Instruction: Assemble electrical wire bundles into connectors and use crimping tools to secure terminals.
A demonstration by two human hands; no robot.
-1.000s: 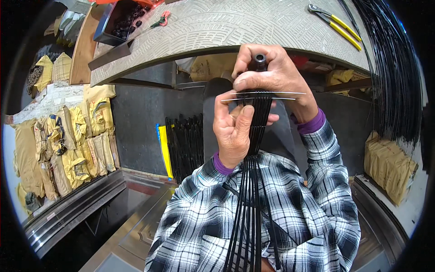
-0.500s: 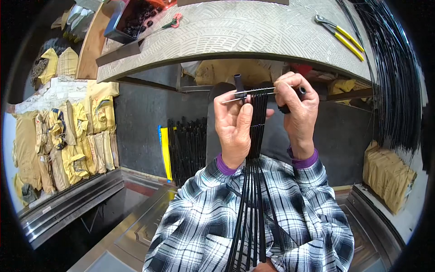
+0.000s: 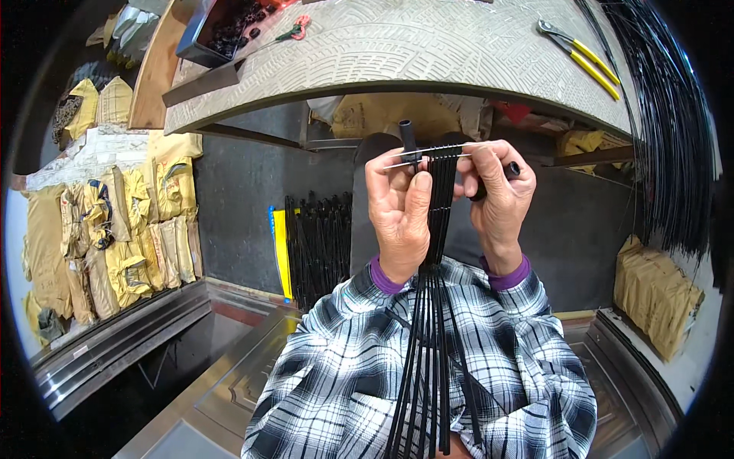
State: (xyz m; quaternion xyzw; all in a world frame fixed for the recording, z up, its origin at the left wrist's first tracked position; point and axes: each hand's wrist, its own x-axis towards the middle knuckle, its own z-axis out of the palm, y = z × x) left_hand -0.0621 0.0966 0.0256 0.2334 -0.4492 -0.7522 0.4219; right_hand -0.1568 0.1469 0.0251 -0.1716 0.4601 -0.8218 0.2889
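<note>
My left hand (image 3: 399,222) is closed around the upper part of a bundle of black strips (image 3: 441,191), thumb pressed against it. From its fingers a short black tube (image 3: 409,135) sticks up. Thin metal wires (image 3: 449,151) run crosswise between my hands, with the strips' tops lined up along them. My right hand (image 3: 502,203) pinches the wires' right end between thumb and fingers, and a second black tube (image 3: 512,170) lies in its grip. The strips' lower ends fan out over my checked shirt and lap.
Ahead is a table (image 3: 428,46) with yellow-handled pliers (image 3: 585,61), small scissors (image 3: 294,29) and a blue box (image 3: 206,46) of black parts. Long black strands (image 3: 665,145) hang at the right. More black strips (image 3: 319,249) stand left of my knees; yellowish packages (image 3: 115,237) fill the left side.
My left hand and its tube have shifted slightly right. The right hand has come a little lower, its fingers now closer against the row of strips.
</note>
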